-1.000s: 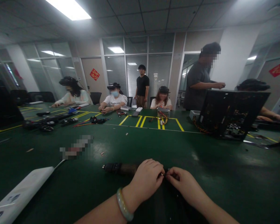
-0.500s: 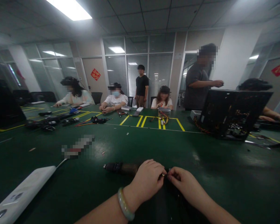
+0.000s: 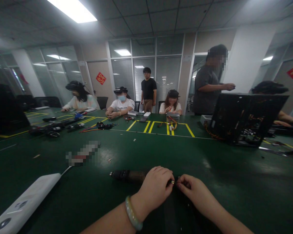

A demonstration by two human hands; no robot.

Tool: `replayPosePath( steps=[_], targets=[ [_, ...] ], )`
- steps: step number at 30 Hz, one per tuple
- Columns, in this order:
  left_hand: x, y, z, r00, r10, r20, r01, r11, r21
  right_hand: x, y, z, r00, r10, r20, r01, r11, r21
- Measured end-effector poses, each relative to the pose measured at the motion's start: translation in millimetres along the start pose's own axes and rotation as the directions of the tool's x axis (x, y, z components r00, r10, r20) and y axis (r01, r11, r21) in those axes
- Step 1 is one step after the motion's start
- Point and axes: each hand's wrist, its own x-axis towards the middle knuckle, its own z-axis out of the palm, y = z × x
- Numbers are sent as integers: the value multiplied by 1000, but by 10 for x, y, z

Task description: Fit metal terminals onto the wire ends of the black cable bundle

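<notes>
My left hand, with a jade-coloured bangle on the wrist, is closed in a pinch. At its fingertips shows a small shiny brass-coloured piece, too small to name. Just right of it, my right hand has thumb and finger pressed together; whatever they grip is hidden. Both hands are over a dark flat part whose kind I cannot make out. Behind my left hand a dark power screwdriver lies on its side, tip to the left, its rear end covered by the hand.
On the green table, a white power strip lies at left. A black computer case stands at the right. Bundled cables lie further back. Several people sit or stand around the far side.
The view has shifted very slightly. Both hands keep nearly the same place and pinch, and the brass-coloured piece remains at my left fingertips.
</notes>
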Motion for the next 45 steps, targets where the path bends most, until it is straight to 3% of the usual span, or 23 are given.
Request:
replayPosePath(
  steps=[35,45],
  targets=[
    [-10,-33,29,1000,25,5,-24,999,-31,3,13,-16,999,9,34,-10,999,38],
    [-17,-22,27,1000,-22,18,23,1000,-18,-2,-8,-21,1000,-4,27,4,1000,1]
  ],
)
